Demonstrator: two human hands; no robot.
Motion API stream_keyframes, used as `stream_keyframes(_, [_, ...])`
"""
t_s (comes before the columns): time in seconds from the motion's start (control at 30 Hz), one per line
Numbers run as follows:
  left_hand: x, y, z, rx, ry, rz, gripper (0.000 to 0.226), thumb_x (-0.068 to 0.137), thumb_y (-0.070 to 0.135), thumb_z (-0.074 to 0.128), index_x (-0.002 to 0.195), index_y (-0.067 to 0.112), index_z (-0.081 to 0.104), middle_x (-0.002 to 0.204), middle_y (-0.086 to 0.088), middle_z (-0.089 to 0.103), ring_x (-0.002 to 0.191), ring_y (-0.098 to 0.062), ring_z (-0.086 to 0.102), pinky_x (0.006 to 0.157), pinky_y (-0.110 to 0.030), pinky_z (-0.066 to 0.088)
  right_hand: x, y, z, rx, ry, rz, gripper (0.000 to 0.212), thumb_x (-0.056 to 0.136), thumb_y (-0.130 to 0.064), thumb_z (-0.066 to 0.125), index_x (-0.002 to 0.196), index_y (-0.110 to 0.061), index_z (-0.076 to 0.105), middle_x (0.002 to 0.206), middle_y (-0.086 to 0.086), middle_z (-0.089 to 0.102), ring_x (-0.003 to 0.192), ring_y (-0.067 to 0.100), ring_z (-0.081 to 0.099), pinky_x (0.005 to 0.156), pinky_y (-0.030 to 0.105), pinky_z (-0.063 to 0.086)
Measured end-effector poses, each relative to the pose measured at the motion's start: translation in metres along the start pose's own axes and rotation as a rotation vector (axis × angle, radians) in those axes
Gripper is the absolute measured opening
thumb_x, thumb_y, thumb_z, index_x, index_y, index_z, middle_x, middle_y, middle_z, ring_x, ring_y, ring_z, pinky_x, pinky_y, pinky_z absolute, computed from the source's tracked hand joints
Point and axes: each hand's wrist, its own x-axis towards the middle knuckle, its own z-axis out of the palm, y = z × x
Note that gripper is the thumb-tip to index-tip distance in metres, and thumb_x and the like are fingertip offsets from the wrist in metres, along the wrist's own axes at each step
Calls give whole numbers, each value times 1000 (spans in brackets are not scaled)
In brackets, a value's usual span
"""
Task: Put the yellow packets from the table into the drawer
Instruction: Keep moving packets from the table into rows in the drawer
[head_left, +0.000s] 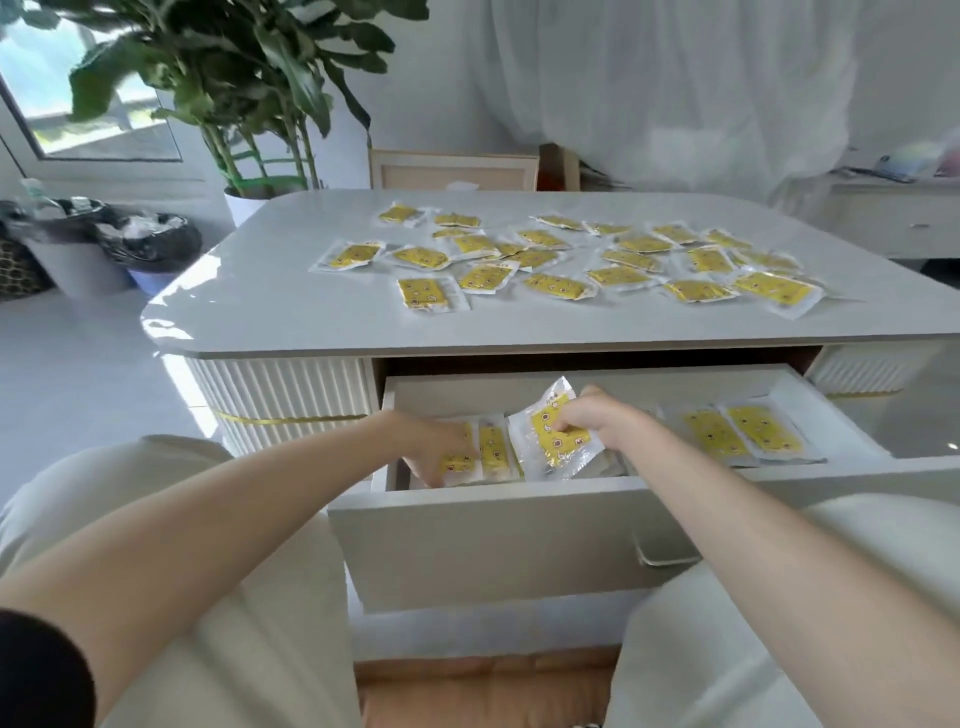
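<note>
Right hand (592, 422) pinches a tilted yellow plastic packet (557, 441); left hand (439, 444) touches packets (493, 451) in the white drawer (493, 545), grip unclear; it should slot alongside.

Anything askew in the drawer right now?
Only the packet in the right hand: tilted, one corner up, while two packets at the right end of the drawer lie flat. Nothing spilled or torn.

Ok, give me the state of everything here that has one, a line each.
drawer: pulled open, partly filled.
right hand: pinches the held packet over the drawer.
held packet: tilted, not yet laid down.
left hand: on the left packets in the drawer; grip unclear.
right packets: two flat, side by side in the drawer.
table packets: many scattered, not yet moved.
</note>
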Motion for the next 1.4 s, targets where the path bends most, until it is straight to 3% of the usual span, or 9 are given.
stream_keyframes(0.23, [11, -2, 6, 178, 147, 21, 71, 79, 30, 73, 139, 24, 34, 136, 8, 43, 121, -18, 49, 88, -32, 46, 24, -9, 12, -48, -46, -12, 62, 87, 1, 64, 140, 3, 31, 140, 15, 44, 130, 27, 43, 101, 32, 38])
stream_keyframes(0.33, [21, -5, 11, 221, 157, 9, 77, 74, 36, 76, 135, 20, 32, 130, 4, 47, 117, -19, 50, 83, -33, 46, 38, -9, 19, -32, -77, 10, 74, 85, -3, 68, 145, 1, 25, 145, 15, 39, 134, 28, 40, 106, 34, 37])
stream_keyframes(0.53, [27, -15, 3, 189, 132, 29, 101, 72, 45, 76, 149, 30, 12, 144, 3, 35, 129, -22, 41, 95, -37, 43, 63, -8, 31, 129, -78, 68, 81, 80, -11, 75, 144, 0, 27, 145, 14, 40, 133, 27, 42, 102, 32, 39])
stream_keyframes(0.67, [30, -17, 0, 205, 102, 19, 90, 72, 48, 75, 146, 32, 26, 140, 2, 35, 129, -21, 40, 99, -37, 43, 72, -4, 37, 129, -36, 82, 87, 76, -25, 80, 143, -3, 29, 140, 11, 46, 126, 27, 48, 91, 30, 44])
stream_keyframes(0.73, [31, -13, 0, 197, 125, 8, 86, 72, 50, 74, 144, 29, 31, 139, 2, 36, 127, -21, 41, 97, -35, 42, 72, 1, 39, 80, 19, 54, 82, 78, -32, 77, 142, -6, 33, 139, 9, 46, 124, 25, 49, 82, 27, 42])
stream_keyframes(0.9, [35, 8, 7, 227, 160, -66, 90, 68, 46, 78, 138, 12, 33, 135, -2, 41, 119, -24, 48, 92, -36, 47, 81, 8, 38, 69, 91, 40, 68, 88, -36, 66, 141, -3, 37, 136, 13, 50, 121, 27, 53, 79, 27, 42])
stream_keyframes(1.1, [33, 10, 7, 242, 178, -134, 87, 71, 31, 80, 137, 10, 28, 130, -3, 46, 116, -25, 53, 89, -35, 47, 87, 18, 9, 66, 172, -17, 55, 91, -26, 63, 136, 2, 46, 130, 14, 54, 108, 26, 55, 81, 27, 43])
stream_keyframes(1.2, [35, 12, 10, 255, 183, -131, 89, 73, 25, 77, 141, 11, 23, 134, -5, 41, 120, -26, 48, 89, -35, 47, 92, 29, -14, 84, 231, -7, 57, 91, -26, 63, 138, 0, 45, 141, 16, 49, 122, 30, 53, 96, 31, 44])
stream_keyframes(1.4, [48, 20, -7, 157, 287, -21, 99, 74, 49, 71, 148, 14, 16, 151, -2, 24, 138, -24, 23, 105, -42, 39, 104, 45, -37, 108, 268, 47, 60, 89, -29, 66, 138, -1, 45, 139, 15, 51, 123, 31, 53, 96, 32, 44])
